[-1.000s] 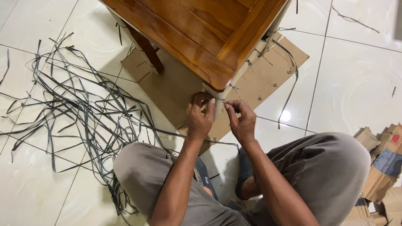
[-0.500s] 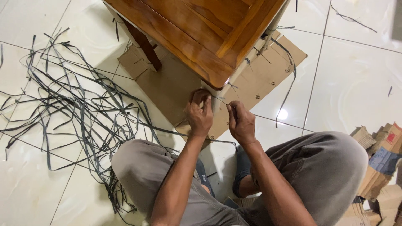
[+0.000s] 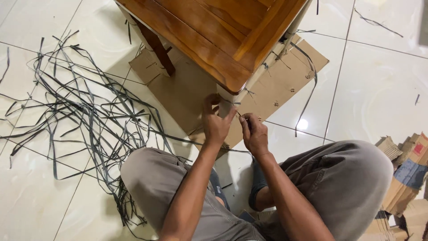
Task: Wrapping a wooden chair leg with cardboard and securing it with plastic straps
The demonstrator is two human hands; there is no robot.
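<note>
A brown wooden table [image 3: 214,31] stands over flat cardboard [image 3: 183,89] on the tiled floor. Its near leg [image 3: 232,100] is wrapped in pale cardboard tied with thin dark straps. My left hand [image 3: 216,120] presses on the wrapped leg just below the table corner, fingers curled around it. My right hand [image 3: 254,131] is just to its right, fingers pinched on a thin dark strap [image 3: 238,112] that runs up to the leg. Both forearms reach forward between my knees.
A tangle of loose dark straps [image 3: 84,111] spreads over the floor at left. One strap [image 3: 307,96] hangs off the table's right side. Torn cardboard boxes [image 3: 408,165] lie at the right edge. A dark table leg [image 3: 156,47] stands at the back.
My right hand has drawn back toward me and slightly down, pulling the strap away from the leg. My left hand has stayed on the wrapped leg, fingers shifting a little.
</note>
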